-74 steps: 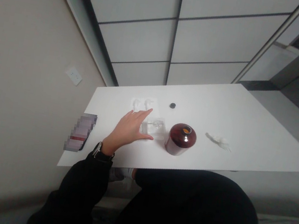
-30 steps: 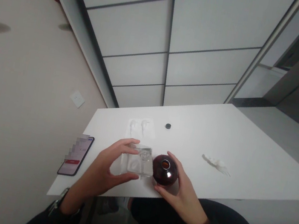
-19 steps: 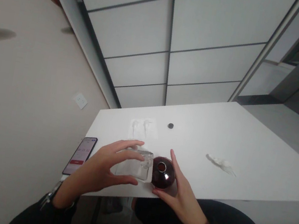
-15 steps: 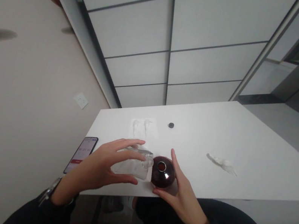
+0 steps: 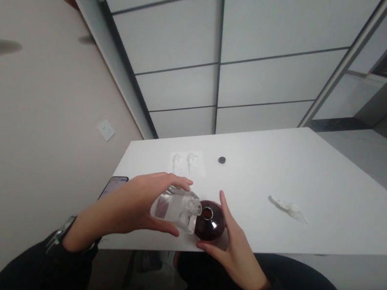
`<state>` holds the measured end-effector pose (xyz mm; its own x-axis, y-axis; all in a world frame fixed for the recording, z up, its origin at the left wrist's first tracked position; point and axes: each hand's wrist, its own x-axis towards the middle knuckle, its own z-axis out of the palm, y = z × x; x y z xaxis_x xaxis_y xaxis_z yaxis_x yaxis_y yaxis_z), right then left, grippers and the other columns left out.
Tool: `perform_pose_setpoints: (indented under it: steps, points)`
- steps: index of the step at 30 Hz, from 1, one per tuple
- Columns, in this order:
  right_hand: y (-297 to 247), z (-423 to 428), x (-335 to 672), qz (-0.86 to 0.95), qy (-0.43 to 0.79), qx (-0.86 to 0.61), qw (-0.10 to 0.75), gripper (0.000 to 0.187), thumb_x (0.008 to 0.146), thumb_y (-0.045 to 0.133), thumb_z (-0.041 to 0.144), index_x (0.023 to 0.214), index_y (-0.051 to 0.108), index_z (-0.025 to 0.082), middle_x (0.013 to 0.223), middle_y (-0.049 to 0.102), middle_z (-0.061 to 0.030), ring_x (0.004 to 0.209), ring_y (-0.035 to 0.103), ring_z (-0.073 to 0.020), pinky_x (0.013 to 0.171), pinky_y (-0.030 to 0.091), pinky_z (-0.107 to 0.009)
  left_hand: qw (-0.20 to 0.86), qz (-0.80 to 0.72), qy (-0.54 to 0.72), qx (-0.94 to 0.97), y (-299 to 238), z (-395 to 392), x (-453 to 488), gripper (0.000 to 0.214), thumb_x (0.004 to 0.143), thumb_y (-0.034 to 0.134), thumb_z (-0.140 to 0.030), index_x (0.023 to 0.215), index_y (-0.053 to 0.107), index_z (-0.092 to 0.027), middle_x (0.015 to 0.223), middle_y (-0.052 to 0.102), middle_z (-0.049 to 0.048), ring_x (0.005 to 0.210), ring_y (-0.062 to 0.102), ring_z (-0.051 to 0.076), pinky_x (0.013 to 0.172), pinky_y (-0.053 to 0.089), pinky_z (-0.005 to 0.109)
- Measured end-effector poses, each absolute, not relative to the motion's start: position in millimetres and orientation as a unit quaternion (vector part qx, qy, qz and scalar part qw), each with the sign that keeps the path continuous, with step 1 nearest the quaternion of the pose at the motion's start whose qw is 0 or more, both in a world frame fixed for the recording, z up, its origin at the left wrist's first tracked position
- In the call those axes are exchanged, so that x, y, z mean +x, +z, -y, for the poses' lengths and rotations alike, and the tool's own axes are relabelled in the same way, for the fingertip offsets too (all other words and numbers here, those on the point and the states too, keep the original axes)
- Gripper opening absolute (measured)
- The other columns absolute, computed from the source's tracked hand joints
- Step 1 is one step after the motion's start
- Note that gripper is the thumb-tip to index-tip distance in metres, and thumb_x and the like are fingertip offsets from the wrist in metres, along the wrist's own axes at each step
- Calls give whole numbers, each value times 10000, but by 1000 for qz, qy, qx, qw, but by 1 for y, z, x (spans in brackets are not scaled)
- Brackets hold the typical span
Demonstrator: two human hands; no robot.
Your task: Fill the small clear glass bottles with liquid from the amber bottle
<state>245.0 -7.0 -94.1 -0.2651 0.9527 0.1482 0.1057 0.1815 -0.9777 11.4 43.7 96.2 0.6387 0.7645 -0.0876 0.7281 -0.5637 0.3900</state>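
My left hand [image 5: 139, 200] is closed around a clear glass bottle [image 5: 172, 206], fingers on its far side and thumb on its near side. The bottle lies tilted over to the right, its uncapped mouth close beside the open neck of a round, dark red bottle [image 5: 215, 225]. Whether the two necks touch I cannot tell. That dark red bottle stands upright near the table's front edge, with my right hand [image 5: 234, 253] wrapped about its right side, thumb and fingers apart around it. Any liquid in the clear bottle is hard to make out.
On the white table [image 5: 255, 175], a small dark cap [image 5: 222, 160] lies toward the back, right of two white pump heads [image 5: 190, 162]. A crumpled white piece [image 5: 288, 208] rests at the right. The phone [image 5: 114, 184] lies at the left edge, partly behind my left arm.
The clear bottle has turned in my left hand's grasp, so more of its broad side shows. My left fingers have closed in around it; my right hand has hardly moved.
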Motion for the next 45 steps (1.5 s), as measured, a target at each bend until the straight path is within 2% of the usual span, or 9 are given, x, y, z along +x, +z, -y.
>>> perform_pose_setpoints:
  steps: [4, 12, 25, 45]
  points:
    - [-92, 7, 245, 632, 488, -414, 436, 1154, 843, 822, 299, 1707, 57, 319, 1628, 518, -110, 1511, 486, -322, 1266, 321, -582, 207, -430, 42, 878, 98, -45, 14, 736, 706, 974, -417, 1311, 586, -262, 1435, 685, 77, 1296, 671, 314, 1061, 540, 459]
    - [-88, 8, 244, 631, 497, -406, 437, 1128, 864, 803, 296, 1708, 55, 310, 1636, 507, -120, 1506, 493, -315, 1266, 330, -573, 216, -413, 53, 883, 100, -45, 13, 533, 747, 947, -428, 1121, 602, -265, 1460, 673, 51, 1283, 672, 293, 1034, 525, 438]
    - [-84, 9, 246, 641, 485, -408, 433, 1107, 879, 795, 299, 1709, 63, 306, 1654, 478, -136, 1532, 453, -330, 1266, 328, -592, 187, -376, 60, 905, 104, -45, 16, 501, 776, 925, -448, 1146, 649, -252, 1462, 674, 78, 1257, 685, 288, 1043, 535, 426]
    - [-84, 8, 246, 642, 483, -407, 434, 1097, 883, 789, 313, 1709, 67, 302, 1615, 528, -140, 1486, 517, -337, 1253, 351, -594, 160, -375, 47, 912, 107, -44, 17, 508, 785, 917, -462, 1154, 639, -252, 1452, 682, 83, 1243, 697, 302, 1006, 548, 417]
